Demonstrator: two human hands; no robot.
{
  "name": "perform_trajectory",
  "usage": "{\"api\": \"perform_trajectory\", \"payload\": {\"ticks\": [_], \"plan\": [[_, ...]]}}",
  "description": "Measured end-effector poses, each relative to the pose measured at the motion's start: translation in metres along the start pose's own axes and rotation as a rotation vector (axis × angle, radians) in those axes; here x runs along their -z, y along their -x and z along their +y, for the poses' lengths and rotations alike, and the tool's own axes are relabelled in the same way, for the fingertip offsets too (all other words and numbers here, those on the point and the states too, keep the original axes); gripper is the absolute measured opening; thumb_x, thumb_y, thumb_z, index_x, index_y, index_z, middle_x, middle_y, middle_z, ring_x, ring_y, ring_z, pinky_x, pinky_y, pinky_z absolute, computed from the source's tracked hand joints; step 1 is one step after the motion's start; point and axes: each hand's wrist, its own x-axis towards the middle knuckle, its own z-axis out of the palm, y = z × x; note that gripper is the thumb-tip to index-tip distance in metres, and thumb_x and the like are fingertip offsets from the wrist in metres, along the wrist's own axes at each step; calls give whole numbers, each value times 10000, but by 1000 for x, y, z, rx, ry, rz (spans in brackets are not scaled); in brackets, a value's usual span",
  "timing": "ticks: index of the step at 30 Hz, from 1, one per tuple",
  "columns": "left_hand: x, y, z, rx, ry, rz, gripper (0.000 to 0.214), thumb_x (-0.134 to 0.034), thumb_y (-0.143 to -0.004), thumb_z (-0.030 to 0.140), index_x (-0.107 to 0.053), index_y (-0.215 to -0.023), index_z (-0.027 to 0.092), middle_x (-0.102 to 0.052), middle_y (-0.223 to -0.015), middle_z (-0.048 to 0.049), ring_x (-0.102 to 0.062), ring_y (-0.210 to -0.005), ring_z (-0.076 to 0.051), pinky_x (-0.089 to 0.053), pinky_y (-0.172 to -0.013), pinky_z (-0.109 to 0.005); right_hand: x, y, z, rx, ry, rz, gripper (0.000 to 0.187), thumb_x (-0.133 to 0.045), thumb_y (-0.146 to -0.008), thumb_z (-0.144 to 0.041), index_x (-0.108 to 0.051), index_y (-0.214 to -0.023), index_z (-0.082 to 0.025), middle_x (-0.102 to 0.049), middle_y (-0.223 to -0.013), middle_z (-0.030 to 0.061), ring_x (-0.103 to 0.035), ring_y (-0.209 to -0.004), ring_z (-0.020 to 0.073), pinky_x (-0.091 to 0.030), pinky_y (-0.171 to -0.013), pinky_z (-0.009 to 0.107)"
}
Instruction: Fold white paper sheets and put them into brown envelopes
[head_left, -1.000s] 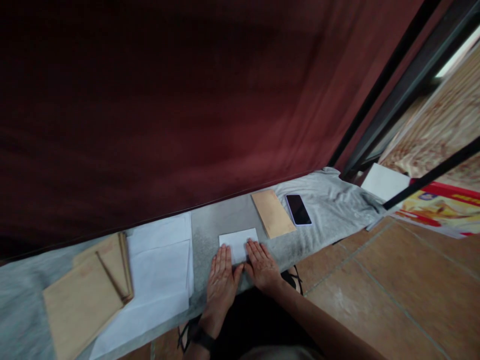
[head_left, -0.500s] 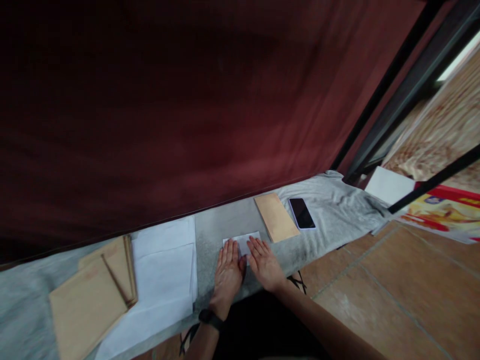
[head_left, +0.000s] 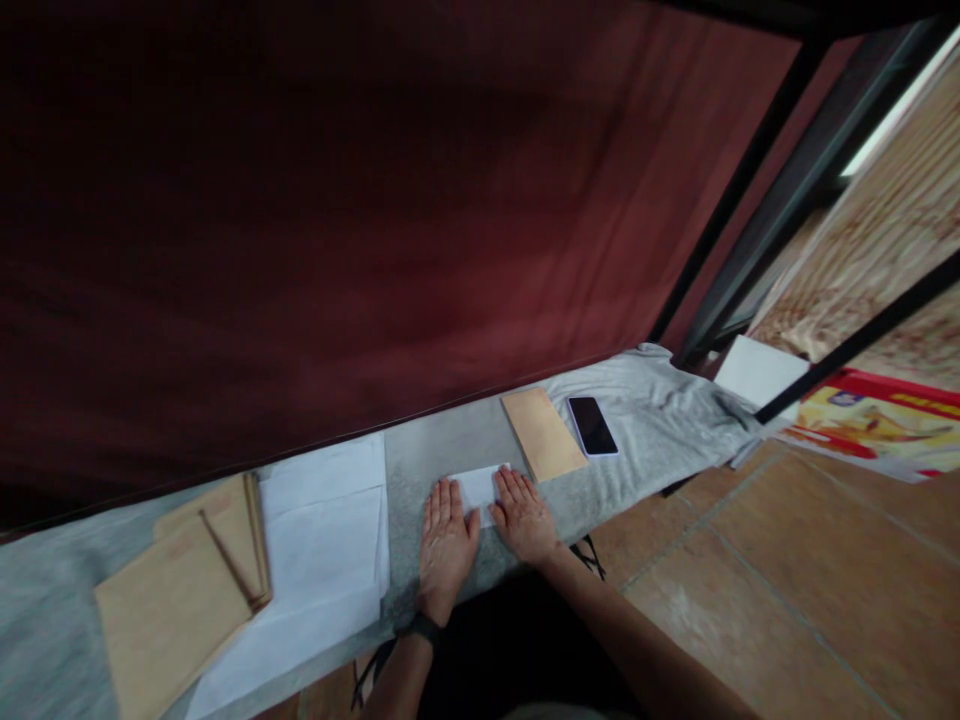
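Note:
A small white sheet of paper (head_left: 478, 490), apparently folded, lies flat on the grey cloth. My left hand (head_left: 448, 538) rests on its left edge, fingers stretched out and thumb apart. On the paper's right edge lies my right hand (head_left: 525, 515), also flat with its fingers extended. The middle of the paper shows between the two hands. Right of them is a brown envelope (head_left: 544, 433), and beyond it a phone (head_left: 592, 426) with a dark screen. To the left lie large white paper sheets (head_left: 322, 550).
Several brown envelopes (head_left: 172, 610) overlap the white sheets at far left. The grey cloth (head_left: 442, 440) covers a narrow surface against a dark red panel (head_left: 420, 250). Black metal bars (head_left: 739, 190) stand at right. A colourful box (head_left: 885, 420) sits on the tiled floor (head_left: 795, 540).
My hands have slid apart from the middle of the paper toward its left and right edges, uncovering more of it. The camera view has shifted slightly.

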Motion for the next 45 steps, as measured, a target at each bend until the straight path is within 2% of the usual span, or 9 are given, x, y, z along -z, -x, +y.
{"api": "perform_trajectory", "payload": {"ticks": [4, 11, 16, 19, 27, 32, 36, 40, 45], "plan": [[0, -1, 0, 18, -13, -4, 644, -388, -975, 392, -420, -1461, -29, -454, -1519, -260, -382, -1459, -326, -349, -1186, -483, 0, -2, -2, -39, 5, 1, 557, -451, -1021, -378, -458, -1485, -70, -492, -1512, 166, -423, -1425, 273, -310, -1190, 450], [-6, 1, -1, 31, 10, 1, 644, -383, -964, 360, -375, -1492, -9, -420, -1548, -249, -339, -1482, -319, -314, -1200, -492, 8, -9, -16, -49, -4, -36, 526, -425, -1044, -396, -502, -1459, -82, -496, -1506, 168, -422, -1423, 291, -275, -1201, 505], [-6, 2, -1, 22, 6, -37, 624, -387, -929, 238, -358, -1499, -12, -379, -1576, -239, -293, -1504, -303, -302, -1208, -486, 10, -4, -26, 81, -95, -63, 491, -410, -1057, -424, -514, -1461, -164, -489, -1526, 96, -447, -1410, 231, -315, -1195, 433], [-3, 5, -2, 8, 14, -33, 595, -360, -960, 266, -380, -1499, 14, -393, -1573, -222, -292, -1505, -298, -303, -1208, -499, 11, 1, -20, 93, -81, -55, 540, -444, -1042, -445, -481, -1483, -134, -461, -1541, 126, -431, -1421, 241, -310, -1199, 425], [15, 45, -7, -163, 14, -41, 624, -353, -1008, 438, -352, -1534, 102, -419, -1571, -171, -369, -1472, -280, -373, -1174, -488, 20, 15, 4, 94, -36, -45, 616, -440, -1028, -398, -365, -1537, -60, -425, -1557, 172, -367, -1460, 268, -319, -1204, 447], [26, 64, -4, -103, -24, -28, 695, -397, -986, 499, -357, -1521, 56, -410, -1564, -215, -377, -1465, -311, -395, -1160, -497, 25, 16, 5, 74, -43, -62, 616, -415, -1033, -380, -339, -1549, -53, -414, -1558, 189, -370, -1459, 292, -333, -1196, 485], [27, 58, 2, -40, -13, -35, 589, -372, -992, 408, -449, -1474, 78, -488, -1514, -203, -412, -1445, -310, -365, -1176, -528, 32, 8, -11, 59, -105, -91, 535, -391, -1042, -328, -413, -1518, -87, -414, -1565, 158, -359, -1467, 282, -337, -1193, 495], [27, 52, 3, -37, -27, -47, 511, -330, -986, 282, -551, -1384, 50, -558, -1449, -209, -475, -1402, -304, -391, -1161, -524, 37, 8, -22, 214, -219, -192, 487, -410, -1042, -306, -449, -1505, -159, -443, -1558, 96, -388, -1453, 221, -346, -1199, 438], [28, 63, -3, -39, -22, -42, 546, -349, -985, 297, -459, -1468, 68, -494, -1509, -194, -443, -1426, -295, -419, -1144, -508, 46, 25, -5, 230, -157, -200, 527, -475, -1031, -323, -413, -1527, -154, -420, -1570, 112, -398, -1447, 224, -331, -1210, 434]]}}
